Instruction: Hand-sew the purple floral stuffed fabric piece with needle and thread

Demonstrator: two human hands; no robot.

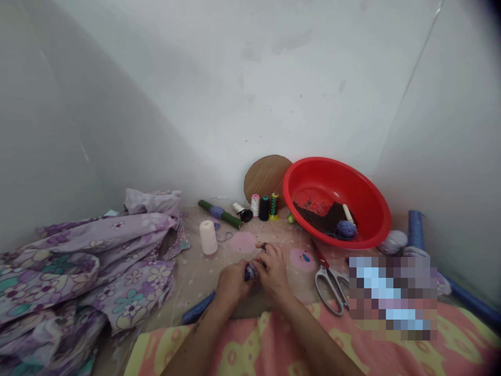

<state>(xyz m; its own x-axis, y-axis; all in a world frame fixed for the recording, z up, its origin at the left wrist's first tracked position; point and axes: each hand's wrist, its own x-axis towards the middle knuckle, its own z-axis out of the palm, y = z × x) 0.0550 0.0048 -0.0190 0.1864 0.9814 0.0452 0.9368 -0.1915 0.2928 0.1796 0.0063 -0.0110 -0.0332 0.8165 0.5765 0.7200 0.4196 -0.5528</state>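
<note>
In the head view, my left hand (233,282) is closed round a dark blue, rod-like roll (199,309) whose near end sticks out behind my left wrist. My right hand (273,267) pinches the roll's far end, where purple and pale yarn (251,270) seems to be wound on it. My fingers cover most of that end. Left of my hands stands a white cone of thread (208,238), with a loose purple strand (224,236) behind it. Grey-handled scissors (329,284) lie to the right of my right hand.
A red basin (376,206) with dark soil and a purple yarn ball (346,230) leans at the back right. Several thread spools (264,208) stand near a cardboard disc (266,177) and a green tube (225,215). Floral cloth (133,282) is heaped left; a pink-yellow cloth (250,344) lies in front.
</note>
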